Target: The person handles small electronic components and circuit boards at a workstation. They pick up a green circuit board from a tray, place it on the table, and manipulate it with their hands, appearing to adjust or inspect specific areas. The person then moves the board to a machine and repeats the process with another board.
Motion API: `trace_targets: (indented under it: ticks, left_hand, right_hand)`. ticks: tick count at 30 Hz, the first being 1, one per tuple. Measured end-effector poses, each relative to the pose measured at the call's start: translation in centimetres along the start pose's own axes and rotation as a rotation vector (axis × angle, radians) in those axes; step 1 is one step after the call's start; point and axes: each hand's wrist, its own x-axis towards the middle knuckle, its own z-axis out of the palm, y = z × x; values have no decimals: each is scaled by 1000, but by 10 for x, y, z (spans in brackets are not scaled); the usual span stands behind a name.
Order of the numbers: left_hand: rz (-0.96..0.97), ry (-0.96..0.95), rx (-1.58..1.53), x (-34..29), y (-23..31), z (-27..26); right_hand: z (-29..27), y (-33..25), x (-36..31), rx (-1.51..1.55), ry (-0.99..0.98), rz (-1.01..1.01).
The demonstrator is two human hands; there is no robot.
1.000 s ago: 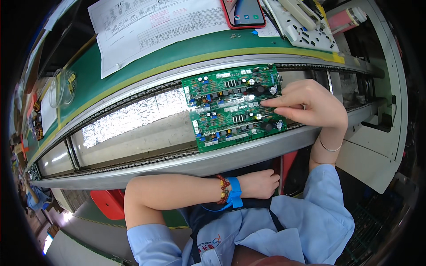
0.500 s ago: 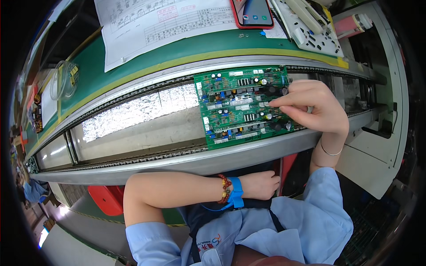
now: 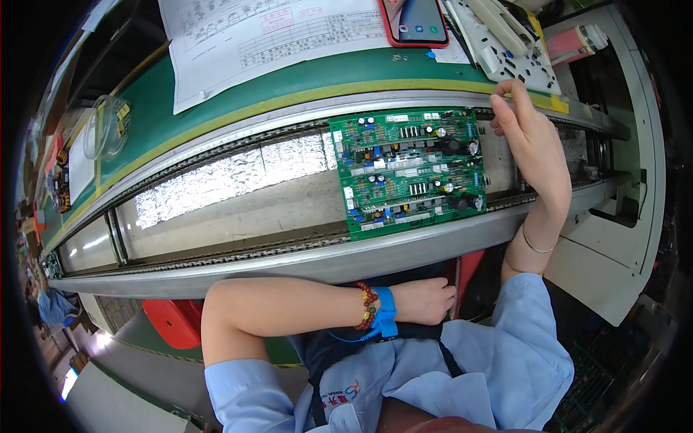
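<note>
My right hand [image 3: 530, 137] is lifted over the far rail, just right of the circuit board [image 3: 368, 172]. Its fingers are curled, with thumb and forefinger tips close together; anything between them is too small to make out. The green board spans the two conveyor rails and carries rows of white connectors, black capacitors and small coloured parts. Nothing of my right hand touches it. In front of the near rail my left hand [image 3: 424, 300] rests closed by my lap, fingers curled inward, a blue strap and beads on the wrist. I see nothing in it.
Beyond the far rail [image 3: 216, 128] lies a green bench top [image 3: 224, 119] with printed sheets [image 3: 216, 72], a red-edged phone [image 3: 415, 25] and a white tray [image 3: 498, 65] of small black parts. A clear plastic tub [image 3: 108, 130] stands left; a red stool [image 3: 172, 322] is below.
My right hand has left the board's right part and moved up and away toward the tray. The board has shifted slightly right along the rails. My left hand stays put.
</note>
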Motion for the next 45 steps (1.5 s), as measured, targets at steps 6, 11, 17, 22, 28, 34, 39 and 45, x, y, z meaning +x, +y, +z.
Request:
trace_targets:
  ticks: [6,11,17,22,28,34,39,45]
  left_hand:
    - [-3,15,4,1,-2,1]
    - [4,-1,1,9,-6,2]
    - [3,-31,25,24,-8,11]
    - [-2,-52,66,34,-11,13]
    - [-14,-28,80,46,-14,23]
    - [-19,-31,82,46,-13,23]
    - [-19,-41,74,44,-13,21]
    - [-18,-94,79,43,-13,21]
  right_hand:
    - [1,1,2,13,-150,34]
    - [0,8,3,72,-143,-1]
    - [-1,14,1,167,-200,-68]
    - [1,24,-1,218,-199,-184]
    - [1,41,-3,229,-185,-249]
    - [1,42,-4,213,-188,-243]
    - [0,38,-4,196,-188,-251]
    - [4,37,-3,252,-194,-255]
